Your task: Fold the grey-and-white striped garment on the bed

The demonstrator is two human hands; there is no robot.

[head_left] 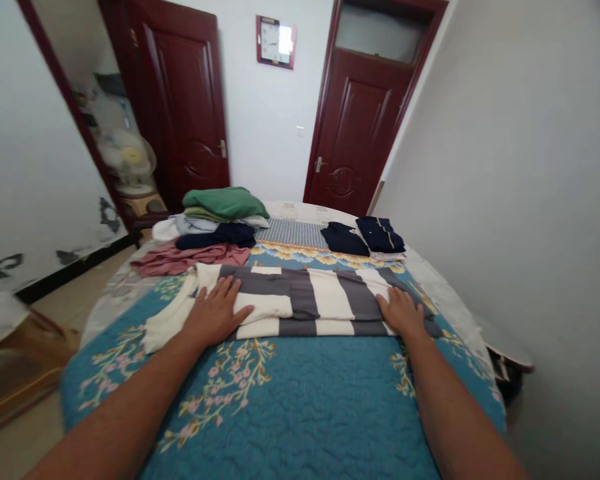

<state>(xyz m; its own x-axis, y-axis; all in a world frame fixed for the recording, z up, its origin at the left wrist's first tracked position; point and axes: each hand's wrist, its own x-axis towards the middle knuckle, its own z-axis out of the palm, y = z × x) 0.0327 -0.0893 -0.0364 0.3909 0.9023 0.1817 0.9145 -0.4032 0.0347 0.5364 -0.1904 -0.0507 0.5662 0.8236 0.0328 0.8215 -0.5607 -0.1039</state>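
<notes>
A grey and white striped garment [325,293] lies folded into a long band across the blue quilted cover [320,400], its cream end at the left. My left hand [217,310] rests flat on the left part of the garment with its fingers spread. On the right part lies my right hand [404,312], palm down and fingers apart. Neither hand grips the cloth.
Behind on the left is a loose heap with a green garment [227,202], navy cloth [220,236] and pink cloth [193,259]. Folded dark clothes [380,235] lie at the back right. A wooden chair [25,367] stands at the left.
</notes>
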